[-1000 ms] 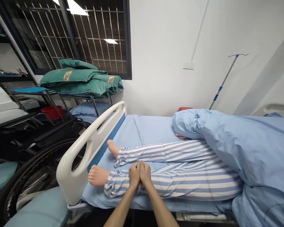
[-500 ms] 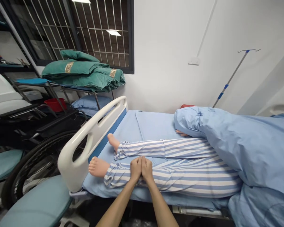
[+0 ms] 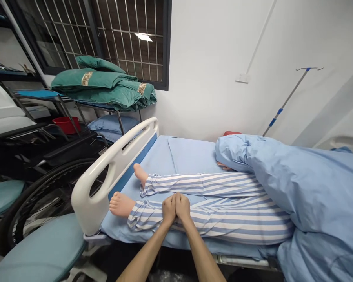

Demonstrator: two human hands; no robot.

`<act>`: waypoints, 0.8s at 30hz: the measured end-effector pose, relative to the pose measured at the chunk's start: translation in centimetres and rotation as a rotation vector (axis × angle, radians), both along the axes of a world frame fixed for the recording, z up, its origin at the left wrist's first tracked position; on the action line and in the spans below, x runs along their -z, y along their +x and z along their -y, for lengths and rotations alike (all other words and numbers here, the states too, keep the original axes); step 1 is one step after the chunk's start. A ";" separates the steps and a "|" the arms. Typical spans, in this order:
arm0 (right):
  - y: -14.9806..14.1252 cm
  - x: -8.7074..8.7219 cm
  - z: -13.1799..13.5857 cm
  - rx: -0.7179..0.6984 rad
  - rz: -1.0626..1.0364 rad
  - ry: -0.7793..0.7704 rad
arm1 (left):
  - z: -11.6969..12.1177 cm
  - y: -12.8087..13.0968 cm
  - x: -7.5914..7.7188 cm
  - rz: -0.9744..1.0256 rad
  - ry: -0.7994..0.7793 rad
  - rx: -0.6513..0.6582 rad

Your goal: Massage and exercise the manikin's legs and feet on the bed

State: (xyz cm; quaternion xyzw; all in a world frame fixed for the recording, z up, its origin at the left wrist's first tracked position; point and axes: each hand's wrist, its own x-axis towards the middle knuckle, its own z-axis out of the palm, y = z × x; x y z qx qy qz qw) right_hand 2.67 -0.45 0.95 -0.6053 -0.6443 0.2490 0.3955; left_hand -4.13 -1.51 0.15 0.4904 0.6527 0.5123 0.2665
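Observation:
My left hand (image 3: 168, 208) and my right hand (image 3: 182, 206) are side by side, each closed in a fist with the knuckles touching. No object shows in either; the undersides of the fingers are hidden. Both fists are over the near leg of a pair of blue-and-white striped trousers (image 3: 232, 221); whether they rest on the cloth I cannot tell. The trousers are on a figure lying on the bed, with a bare near foot (image 3: 122, 204) and a bare far foot (image 3: 140, 174) at the left. A light blue quilt (image 3: 317, 184) is bunched over the upper body.
A white footboard (image 3: 88, 188) closes off the bed's left end. Beyond it are a wheelchair (image 3: 47, 188), teal stools (image 3: 41, 248), a red basin (image 3: 67, 124) and folded green quilts (image 3: 106, 88) on a rack. An IV pole (image 3: 288, 100) leans by the wall.
The view has shifted slightly. Both fists stay pressed together over the near trouser leg, and the figure and the quilt lie as before.

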 end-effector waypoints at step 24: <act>1.6 0.5 0.4 0.047 -0.295 0.031 | -0.5 2.1 -0.1 0.047 0.016 0.070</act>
